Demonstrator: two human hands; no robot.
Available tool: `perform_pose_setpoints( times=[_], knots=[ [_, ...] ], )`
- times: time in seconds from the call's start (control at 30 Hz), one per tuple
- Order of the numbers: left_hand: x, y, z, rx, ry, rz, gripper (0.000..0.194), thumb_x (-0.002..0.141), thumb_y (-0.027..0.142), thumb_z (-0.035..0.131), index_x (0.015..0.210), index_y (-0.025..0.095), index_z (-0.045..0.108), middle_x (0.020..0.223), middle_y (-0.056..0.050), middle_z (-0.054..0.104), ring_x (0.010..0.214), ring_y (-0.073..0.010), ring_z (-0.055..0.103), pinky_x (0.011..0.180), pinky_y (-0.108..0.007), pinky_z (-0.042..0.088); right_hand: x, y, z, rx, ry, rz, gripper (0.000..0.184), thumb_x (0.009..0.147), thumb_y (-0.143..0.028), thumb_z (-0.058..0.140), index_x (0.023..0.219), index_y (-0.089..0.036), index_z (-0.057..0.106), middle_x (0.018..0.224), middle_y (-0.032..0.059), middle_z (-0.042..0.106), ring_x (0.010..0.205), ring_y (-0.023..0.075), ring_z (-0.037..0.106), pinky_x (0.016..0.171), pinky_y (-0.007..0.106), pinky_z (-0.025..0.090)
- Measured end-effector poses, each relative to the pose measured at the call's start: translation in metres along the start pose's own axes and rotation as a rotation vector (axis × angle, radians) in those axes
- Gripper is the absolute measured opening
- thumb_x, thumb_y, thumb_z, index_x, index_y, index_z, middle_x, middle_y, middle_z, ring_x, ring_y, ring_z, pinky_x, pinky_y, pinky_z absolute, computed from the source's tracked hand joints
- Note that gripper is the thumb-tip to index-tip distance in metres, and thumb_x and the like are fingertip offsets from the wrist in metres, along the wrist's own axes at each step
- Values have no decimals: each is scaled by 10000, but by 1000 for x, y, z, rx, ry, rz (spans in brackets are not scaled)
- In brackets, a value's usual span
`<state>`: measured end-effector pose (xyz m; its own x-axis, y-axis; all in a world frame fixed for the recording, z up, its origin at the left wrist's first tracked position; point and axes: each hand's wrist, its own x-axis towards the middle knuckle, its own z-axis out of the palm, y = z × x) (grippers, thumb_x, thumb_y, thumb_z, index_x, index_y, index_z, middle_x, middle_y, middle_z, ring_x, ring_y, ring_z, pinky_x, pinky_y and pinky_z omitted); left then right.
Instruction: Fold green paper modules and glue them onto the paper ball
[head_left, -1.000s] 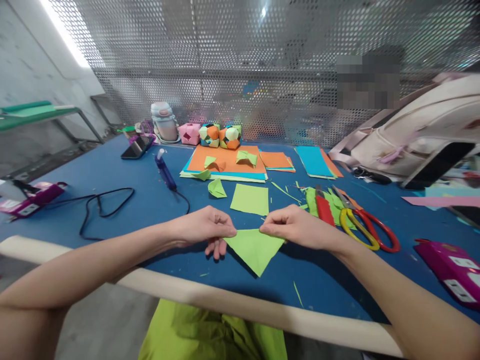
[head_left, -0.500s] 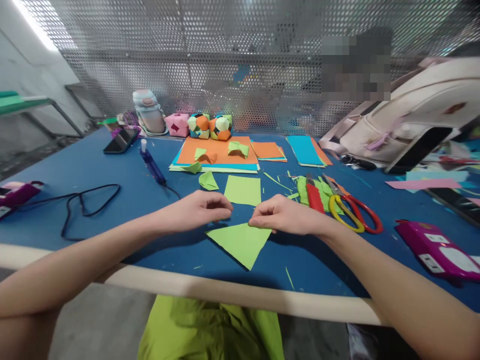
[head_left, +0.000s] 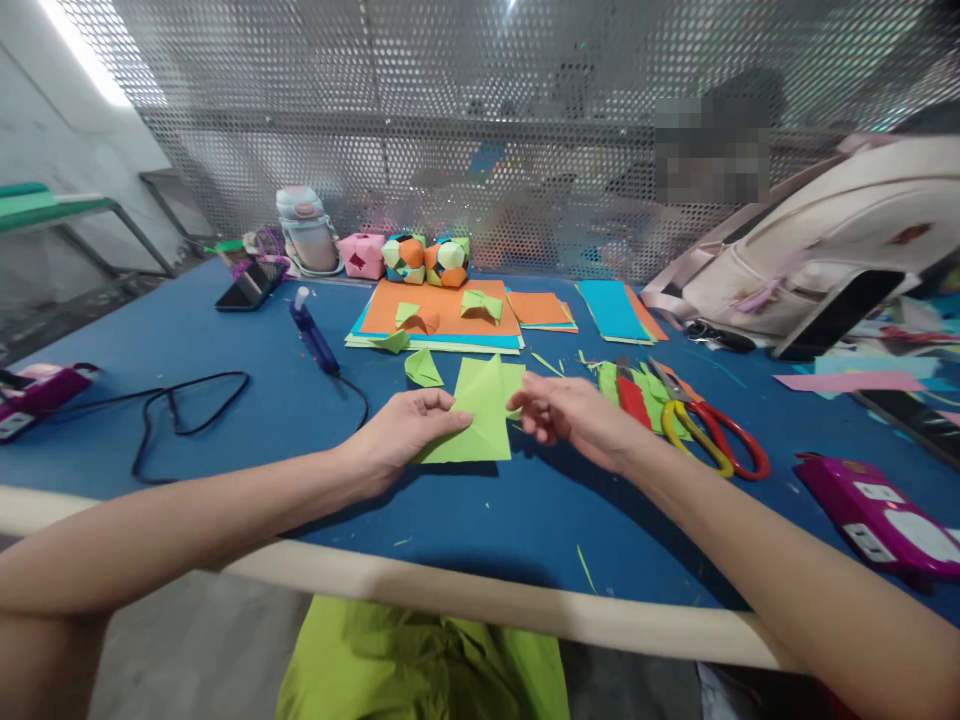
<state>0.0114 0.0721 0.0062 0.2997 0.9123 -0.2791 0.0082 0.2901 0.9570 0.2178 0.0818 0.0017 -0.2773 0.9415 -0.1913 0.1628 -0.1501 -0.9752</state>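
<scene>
At mid-frame, the left hand now pinches triangular green paper, turned point-up; right hand beside it, fingers loosely parted; lidded bottle upper left.

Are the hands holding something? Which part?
The left hand holds a green paper by its left side; I can't tell whether the right hand grips it.

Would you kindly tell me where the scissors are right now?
In the head view, the scissors lie on the blue table to the right of the right hand, between the red-handled tool and the magenta power socket.
</scene>
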Motion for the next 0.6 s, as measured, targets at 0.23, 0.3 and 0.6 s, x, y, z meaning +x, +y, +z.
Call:
perform_pose_setpoints(
  times=[0.23, 0.3, 0.6],
  knots=[
    [5, -7, -6, -99, -11, -30, 263, 619, 296, 750, 706, 137, 560, 652, 3, 627, 566, -94, 568, 554, -209, 434, -5, 4, 34, -233, -40, -24, 278, 729, -343, 634, 555, -164, 513, 578, -6, 600, 494, 74, 483, 490, 209, 349],
    [5, -3, -10, 39, -47, -58, 224, 633, 285, 732, 673, 128, 577, 613, 14, 594, 517, -71, 530, 502, -188, 418, -6, 2, 31, -316, -38, -32, 270, 747, -304, 606, 538, -168, 500, 565, -6, 602, 509, 84, 501, 519, 216, 368],
    [10, 16, -7, 72, -285, -205, 190, 720, 202, 650, 879, 102, 680, 793, -71, 675, 524, -96, 573, 352, -158, 453, -10, -2, 23, -446, -144, -53, 263, 765, -334, 576, 567, -163, 543, 585, 3, 617, 531, 105, 504, 519, 232, 371]
  ],
)
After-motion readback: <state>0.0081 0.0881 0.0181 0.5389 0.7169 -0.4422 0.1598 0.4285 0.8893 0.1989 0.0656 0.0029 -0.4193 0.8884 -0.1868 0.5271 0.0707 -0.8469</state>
